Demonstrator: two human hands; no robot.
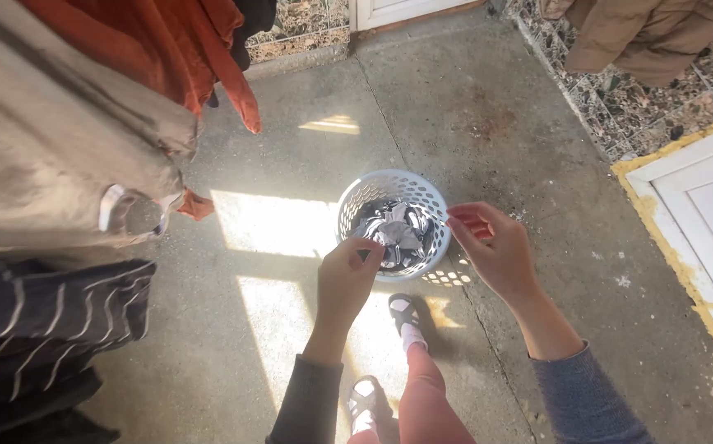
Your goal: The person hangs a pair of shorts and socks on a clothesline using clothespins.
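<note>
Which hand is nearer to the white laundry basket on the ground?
Left. The left hand overlaps the white laundry basket at its near rim; the right hand is just beside its right edge.

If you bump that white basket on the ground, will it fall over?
Probably not. The white basket looks wide and low, so it would likely slide on the concrete floor rather than tip. Its holey plastic walls and few crumpled clothes suggest it is light.

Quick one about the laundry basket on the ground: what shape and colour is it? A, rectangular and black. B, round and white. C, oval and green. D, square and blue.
B: the basket on the concrete floor has a round white perforated wall, with grey and dark clothes lying inside it, just beyond the left hand and right hand.
</note>
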